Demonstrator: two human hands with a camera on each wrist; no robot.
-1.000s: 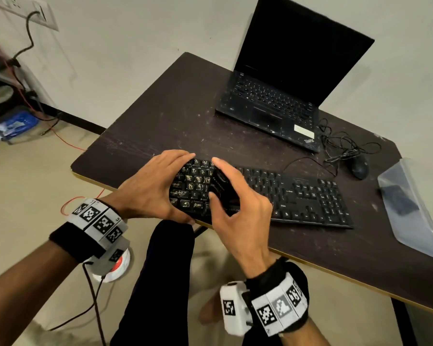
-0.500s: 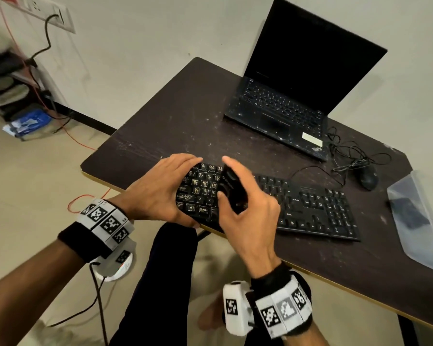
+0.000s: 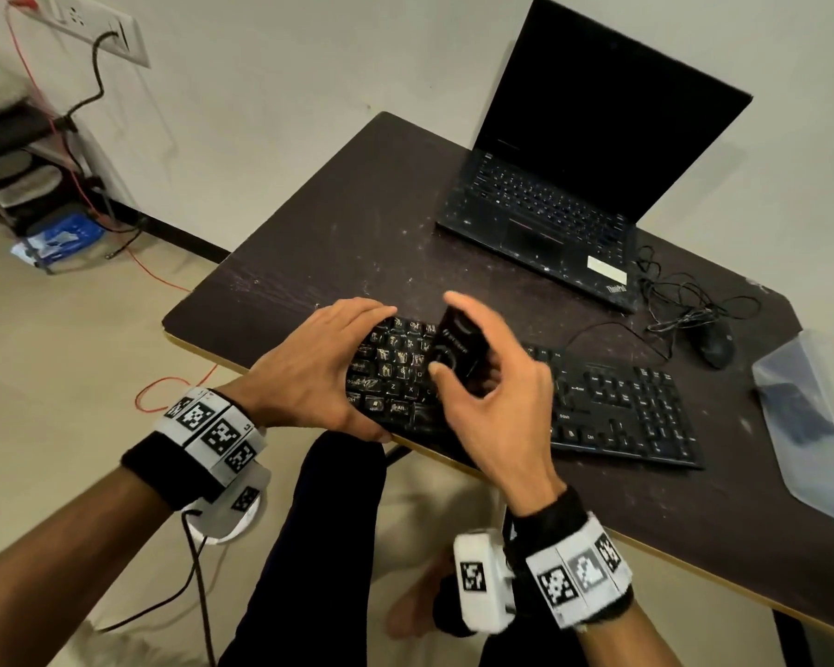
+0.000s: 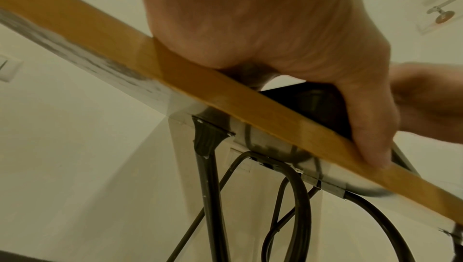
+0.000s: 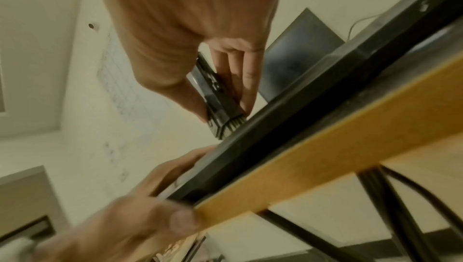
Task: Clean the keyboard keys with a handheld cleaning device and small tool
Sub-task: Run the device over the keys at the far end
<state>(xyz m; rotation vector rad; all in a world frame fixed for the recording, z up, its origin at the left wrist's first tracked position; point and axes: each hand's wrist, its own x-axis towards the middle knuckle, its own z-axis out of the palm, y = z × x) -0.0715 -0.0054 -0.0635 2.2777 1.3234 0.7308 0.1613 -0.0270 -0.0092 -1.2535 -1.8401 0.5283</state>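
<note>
A black keyboard (image 3: 622,406) lies along the front edge of the dark table (image 3: 357,223). My left hand (image 3: 309,373) grips its left end, fingers over the top keys and thumb against the front edge (image 4: 365,127). My right hand (image 3: 492,392) holds a small black handheld cleaning device (image 3: 456,349) tilted above the left-hand keys. In the right wrist view the device (image 5: 215,96) is pinched between thumb and fingers, and its short brush tip (image 5: 233,125) touches the keyboard (image 5: 288,117). No separate small tool is in sight.
An open laptop (image 3: 550,209) stands at the back of the table. A black mouse (image 3: 716,346) with a tangled cable (image 3: 684,296) lies behind the keyboard's right end. A clear plastic bag (image 3: 814,426) sits at the right edge. My knee (image 3: 333,522) is under the front edge.
My right hand has tipped the device up from lying low on the keys, so its face now shows. The left hand keeps its hold on the keyboard's end.
</note>
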